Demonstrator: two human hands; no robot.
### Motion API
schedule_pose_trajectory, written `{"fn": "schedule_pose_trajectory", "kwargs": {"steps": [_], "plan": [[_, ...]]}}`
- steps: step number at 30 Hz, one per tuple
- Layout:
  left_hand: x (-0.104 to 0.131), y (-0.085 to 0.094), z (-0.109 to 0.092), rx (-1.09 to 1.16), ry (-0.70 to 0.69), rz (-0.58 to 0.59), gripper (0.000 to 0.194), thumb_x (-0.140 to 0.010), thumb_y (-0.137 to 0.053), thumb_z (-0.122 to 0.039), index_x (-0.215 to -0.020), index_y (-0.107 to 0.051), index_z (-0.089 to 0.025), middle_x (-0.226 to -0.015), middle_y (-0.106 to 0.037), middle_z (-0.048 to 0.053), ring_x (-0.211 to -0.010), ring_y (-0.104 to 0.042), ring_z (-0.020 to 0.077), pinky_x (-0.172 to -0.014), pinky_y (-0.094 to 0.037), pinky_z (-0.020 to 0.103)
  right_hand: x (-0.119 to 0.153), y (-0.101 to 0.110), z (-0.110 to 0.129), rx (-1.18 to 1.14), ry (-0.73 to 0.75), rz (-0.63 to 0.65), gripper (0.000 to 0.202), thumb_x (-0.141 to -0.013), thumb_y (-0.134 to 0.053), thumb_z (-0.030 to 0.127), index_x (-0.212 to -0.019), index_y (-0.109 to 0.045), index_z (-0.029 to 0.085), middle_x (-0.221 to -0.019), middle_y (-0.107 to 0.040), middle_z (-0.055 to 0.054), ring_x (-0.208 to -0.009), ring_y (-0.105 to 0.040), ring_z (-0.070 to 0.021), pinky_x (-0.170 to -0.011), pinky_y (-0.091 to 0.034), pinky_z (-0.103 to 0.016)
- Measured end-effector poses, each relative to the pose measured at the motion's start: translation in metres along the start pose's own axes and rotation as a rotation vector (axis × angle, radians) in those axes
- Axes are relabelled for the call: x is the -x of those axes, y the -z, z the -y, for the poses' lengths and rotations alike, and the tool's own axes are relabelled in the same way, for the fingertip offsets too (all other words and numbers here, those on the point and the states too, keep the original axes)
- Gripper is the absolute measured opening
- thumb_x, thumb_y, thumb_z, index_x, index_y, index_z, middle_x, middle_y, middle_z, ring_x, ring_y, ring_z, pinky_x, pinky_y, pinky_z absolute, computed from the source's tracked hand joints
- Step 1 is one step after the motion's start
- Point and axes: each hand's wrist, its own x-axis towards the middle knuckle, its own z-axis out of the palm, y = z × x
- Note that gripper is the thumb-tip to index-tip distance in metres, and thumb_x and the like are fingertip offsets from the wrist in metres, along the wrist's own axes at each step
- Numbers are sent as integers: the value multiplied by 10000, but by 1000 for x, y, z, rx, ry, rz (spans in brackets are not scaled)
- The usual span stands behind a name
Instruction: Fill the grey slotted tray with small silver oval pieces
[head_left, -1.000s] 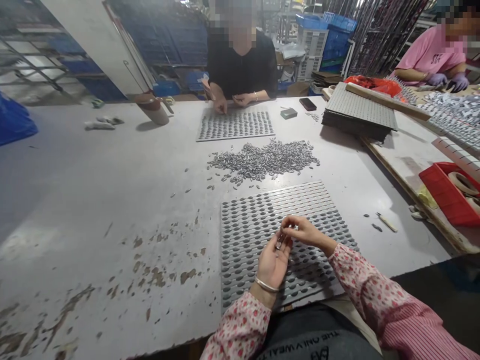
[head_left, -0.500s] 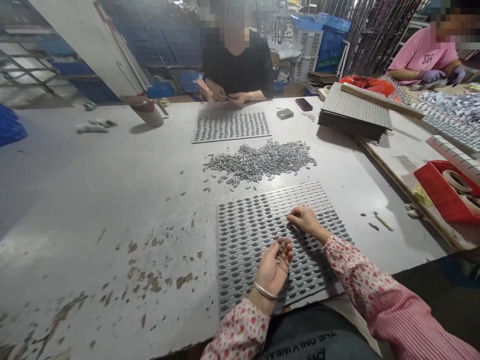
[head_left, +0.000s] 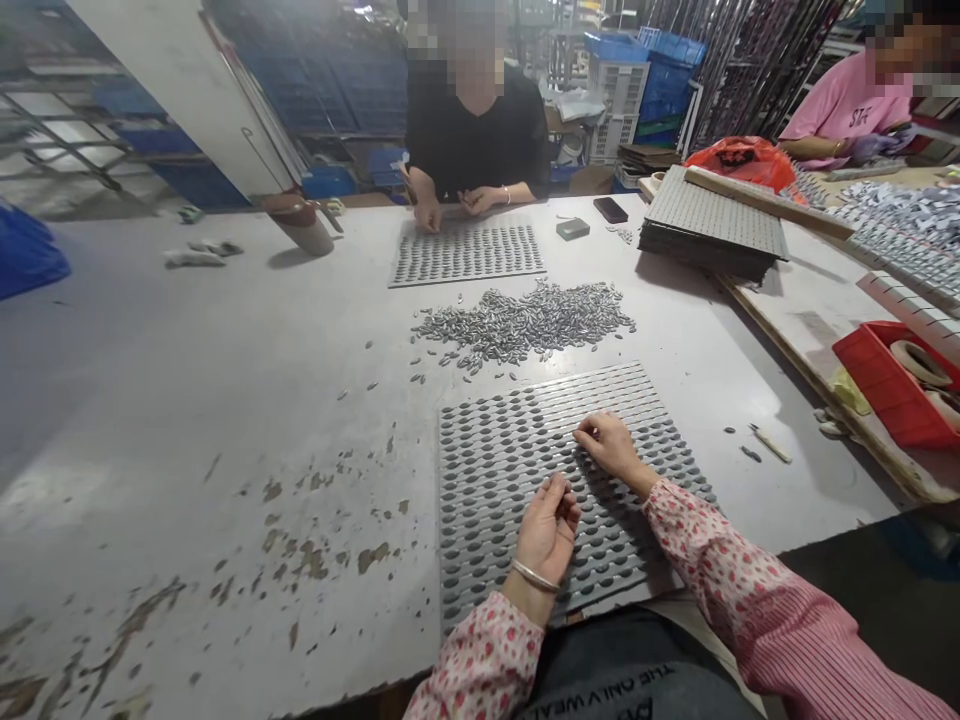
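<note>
In front of me a flat grey board (head_left: 487, 480) carries rows of dark grey leaf-shaped pieces; in its upper right part the slots show no pieces. My right hand (head_left: 611, 447) pinches thumb and forefinger together at the board's surface, beside the edge of the filled rows. What its fingertips hold is hidden. Palm up, my left hand (head_left: 546, 532) hovers over the lower middle of the board with fingers curled in. Small grey oval pieces seem to lie in it, mostly covered by the fingers. Beyond the board spreads a pile of loose grey oval pieces (head_left: 532, 320).
Across the table, a person in black (head_left: 476, 140) works at another board (head_left: 469, 262). A stack of boards (head_left: 712, 225) stands at the right, near a red bin (head_left: 896, 385). Tweezers (head_left: 771, 443) lie right of my board. A mug-like container (head_left: 300, 225) stands far left.
My left fingers have curled in more, covering the palm. My right hand stays at nearly the same spot on the board. The person opposite has lowered a hand to their board.
</note>
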Motion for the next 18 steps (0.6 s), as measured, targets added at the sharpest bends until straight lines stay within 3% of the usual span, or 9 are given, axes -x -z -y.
{"fn": "schedule_pose_trajectory", "kwargs": {"steps": [5, 7, 10, 12, 15, 18], "plan": [[-4, -1, 1, -8, 31, 50, 71, -763, -634, -162, -739, -587, -115, -640, -555, -8, -461, -477, 24, -392, -406, 111, 16, 24, 17, -500, 208, 397, 257, -832, -539, 387, -945, -638, 179, -877, -616, -39, -787, -540, -147, -691, -426, -257], [-4, -2, 2, 0, 36, 75, 74, -765, -633, -162, -742, -591, -106, -623, -539, -14, -434, -447, 12, -373, -379, 102, 20, 28, 22, -583, 247, 457, 269, -804, -580, 405, -932, -644, 177, -860, -612, -36, -757, -543, -137, -658, -432, -241], [-3, -4, 1, 11, 33, 50, 70, -804, -583, -165, -786, -600, -100, -630, -568, 6, -445, -482, 24, -382, -398, 107, 16, 25, 17, -597, 179, 389, 260, -777, -605, 423, -810, -649, 168, -751, -608, -19, -661, -533, -123, -590, -422, -228], [0, -6, 0, 19, 26, 23, 99, -840, -516, -141, -851, -603, -95, -712, -632, 61, -562, -590, 76, -476, -487, 147, 8, 18, 7, -529, 83, 249, 259, -788, -583, 415, -755, -645, 166, -699, -609, -13, -634, -532, -125, -581, -415, -232], [4, -9, -3, 12, 36, 52, 178, -841, -439, -47, -918, -595, -83, -884, -675, 147, -799, -658, 157, -661, -551, 232, -9, 5, -10, -306, -57, 23, 222, -803, -560, 359, -725, -648, 171, -697, -626, -16, -658, -541, -138, -628, -403, -248], [7, -9, -4, -2, 51, 67, 169, -834, -440, -28, -884, -594, -78, -935, -674, 166, -819, -660, 160, -659, -550, 217, -20, -5, -18, -66, -59, -29, 184, -803, -567, 322, -714, -658, 189, -740, -648, -22, -751, -546, -157, -722, -377, -270]]}}
